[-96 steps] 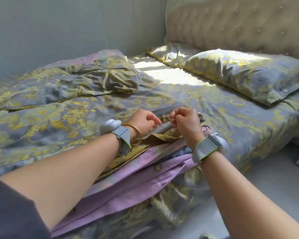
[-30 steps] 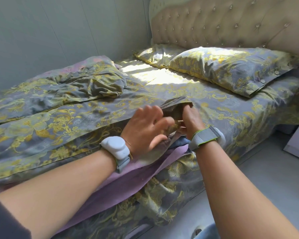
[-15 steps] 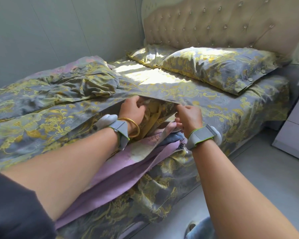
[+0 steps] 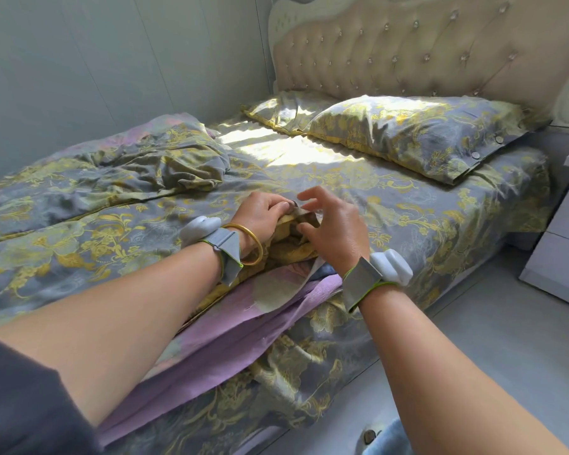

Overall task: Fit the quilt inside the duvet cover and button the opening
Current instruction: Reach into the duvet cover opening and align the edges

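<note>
Fingers (image 4: 276, 205) of the left hand (image 4: 260, 221) curl round and pinch the edge of the grey duvet cover with gold floral print (image 4: 112, 231), at its opening by the near side of the bed (image 4: 493, 192). The right hand (image 4: 337, 238) hovers just beside, fingers (image 4: 311, 194) spread wide, holding nothing. Lilac fabric (image 4: 230, 326) spills from the opening over the bed's edge.
</note>
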{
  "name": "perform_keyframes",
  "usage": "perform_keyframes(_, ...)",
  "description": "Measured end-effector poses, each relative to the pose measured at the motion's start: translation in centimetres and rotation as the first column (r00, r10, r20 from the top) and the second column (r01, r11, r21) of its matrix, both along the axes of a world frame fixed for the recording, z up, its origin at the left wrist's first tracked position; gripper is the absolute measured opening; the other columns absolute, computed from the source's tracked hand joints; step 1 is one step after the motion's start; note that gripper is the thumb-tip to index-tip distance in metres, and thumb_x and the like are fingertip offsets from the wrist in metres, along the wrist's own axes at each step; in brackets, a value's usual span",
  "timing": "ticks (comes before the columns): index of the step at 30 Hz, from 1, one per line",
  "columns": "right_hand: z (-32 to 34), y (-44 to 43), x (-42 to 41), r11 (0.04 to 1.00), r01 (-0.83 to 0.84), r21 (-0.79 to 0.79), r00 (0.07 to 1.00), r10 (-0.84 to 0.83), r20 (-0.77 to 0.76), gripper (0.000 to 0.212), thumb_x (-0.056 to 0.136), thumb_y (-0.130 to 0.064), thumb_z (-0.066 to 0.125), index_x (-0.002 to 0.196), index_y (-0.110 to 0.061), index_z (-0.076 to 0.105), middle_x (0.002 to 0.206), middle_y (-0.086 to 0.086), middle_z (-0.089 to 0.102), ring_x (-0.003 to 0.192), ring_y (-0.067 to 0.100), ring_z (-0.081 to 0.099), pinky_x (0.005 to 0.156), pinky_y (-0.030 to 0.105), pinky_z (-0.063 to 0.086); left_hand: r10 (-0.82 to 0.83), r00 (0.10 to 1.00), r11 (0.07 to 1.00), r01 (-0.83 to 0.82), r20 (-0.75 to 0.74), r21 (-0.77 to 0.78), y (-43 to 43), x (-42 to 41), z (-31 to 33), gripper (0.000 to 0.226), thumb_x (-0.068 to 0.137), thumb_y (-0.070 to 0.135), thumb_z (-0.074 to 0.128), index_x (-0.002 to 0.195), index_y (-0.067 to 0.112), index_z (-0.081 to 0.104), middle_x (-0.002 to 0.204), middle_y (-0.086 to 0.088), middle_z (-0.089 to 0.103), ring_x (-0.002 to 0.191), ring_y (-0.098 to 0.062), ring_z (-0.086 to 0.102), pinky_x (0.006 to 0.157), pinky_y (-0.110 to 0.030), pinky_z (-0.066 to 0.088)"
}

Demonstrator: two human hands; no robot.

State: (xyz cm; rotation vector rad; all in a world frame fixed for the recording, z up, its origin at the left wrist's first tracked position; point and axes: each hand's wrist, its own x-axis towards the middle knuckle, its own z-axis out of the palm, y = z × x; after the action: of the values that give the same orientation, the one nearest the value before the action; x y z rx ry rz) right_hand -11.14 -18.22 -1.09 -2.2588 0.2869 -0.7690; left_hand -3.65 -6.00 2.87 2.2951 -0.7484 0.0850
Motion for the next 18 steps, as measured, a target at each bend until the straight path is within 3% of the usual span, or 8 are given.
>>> perform_keyframes(3, -0.4, -0.1, 0.5, 0.996, 0.024, -0.085, 0.996, -0.017, 0.085, 0.03, 0.076, -0.021, 0.067, 0.102, -0.036, 0.064, 0.096, -0.014, 0.07, 0.093, 0.013, 0.066, 0.073, 0.033, 0.055, -0.023, 1.0, 0.999, 0.023, -0.017, 0.038, 0.2, -0.4, 0.0, 0.028, 0.098, 0.019, 0.046, 0.113, 0.014, 0.069, 0.11, -0.002, 0.069, 0.101, -0.014, 0.059, 0.087, -0.025, 0.044)
perform_keyframes(6, -0.5, -0.3, 0.9, 0.997, 0.053, -0.063, 0.99, -0.044, 0.135, 0.016, 0.077, -0.025, 0.064, 0.087, -0.036, 0.071, 0.089, -0.012, 0.069, 0.085, 0.013, 0.066, 0.069, 0.032, 0.054, -0.013, 1.0, 1.0, 0.013, 0.013, 0.027, 0.4, -0.7, -0.4, 0.025, 0.096, 0.023, 0.051, 0.111, 0.014, 0.068, 0.106, -0.002, 0.069, 0.101, -0.016, 0.062, 0.088, -0.028, 0.047)
perform_keyframes(10, -0.3, -0.6, 1.0, 0.993, 0.11, -0.038, 0.987, -0.105, 0.125, 0.013, 0.078, -0.028, 0.064, 0.083, -0.034, 0.074, 0.087, -0.011, 0.071, 0.083, 0.014, 0.066, 0.068, 0.029, 0.052, 0.053, 0.967, 0.989, -0.015, 0.25, -0.15, 0.8, -2.4, -0.4, 0.014, 0.087, 0.03, 0.064, 0.087, 0.018, 0.069, 0.077, 0.002, 0.067, 0.069, -0.011, 0.06, 0.066, -0.024, 0.048)
perform_keyframes(12, -0.1, -0.6, 1.0, 0.992, 0.123, -0.012, 0.986, -0.121, 0.119, 0.011, 0.078, -0.029, 0.065, 0.083, -0.032, 0.074, 0.087, -0.011, 0.071, 0.084, 0.015, 0.066, 0.069, 0.029, 0.052, -0.056, 0.996, 0.99, 0.063, 0.065, -0.122, 0.8, -3.8, -0.7, 0.02, 0.087, 0.03, 0.063, 0.074, 0.016, 0.071, 0.062, 0.0, 0.066, 0.054, -0.009, 0.055, 0.057, -0.023, 0.046)
perform_keyframes(14, 0.0, -0.7, 1.1, 0.99, 0.141, -0.004, 0.983, -0.139, 0.116, 0.011, 0.079, -0.029, 0.065, 0.083, -0.031, 0.075, 0.087, -0.011, 0.071, 0.084, 0.014, 0.065, 0.07, 0.028, 0.052, -0.092, 0.954, 0.995, 0.079, -0.287, -0.058, 0.8, -5.1, -1.5, 0.027, 0.089, 0.028, 0.06, 0.075, 0.009, 0.073, 0.06, -0.005, 0.065, 0.049, -0.013, 0.048, 0.048, -0.02, 0.04)
perform_keyframes(16, 0.0, -0.8, 1.1, 0.988, 0.153, -0.01, 0.981, -0.151, 0.119, 0.01, 0.079, -0.03, 0.066, 0.083, -0.03, 0.075, 0.089, -0.011, 0.071, 0.086, 0.015, 0.065, 0.071, 0.028, 0.051, -0.025, 0.828, 0.981, -0.088, -0.561, -0.174, 0.5, -5.7, -2.0, 0.031, 0.09, 0.031, 0.061, 0.09, 0.003, 0.072, 0.066, -0.006, 0.063, 0.051, -0.014, 0.045, 0.043, -0.018, 0.035)
perform_keyframes(18, -0.2, -1.1, 1.2, 0.991, 0.129, -0.026, 0.987, -0.126, 0.102, 0.006, 0.078, -0.032, 0.069, 0.081, -0.03, 0.074, 0.092, -0.009, 0.07, 0.087, 0.017, 0.064, 0.073, 0.029, 0.05, -0.055, 0.662, 0.864, -0.344, -0.748, -0.368, 0.0, -5.5, -1.8, 0.037, 0.085, 0.039, 0.066, 0.102, 0.006, 0.069, 0.076, -0.003, 0.064, 0.061, -0.012, 0.052, 0.052, -0.019, 0.041)
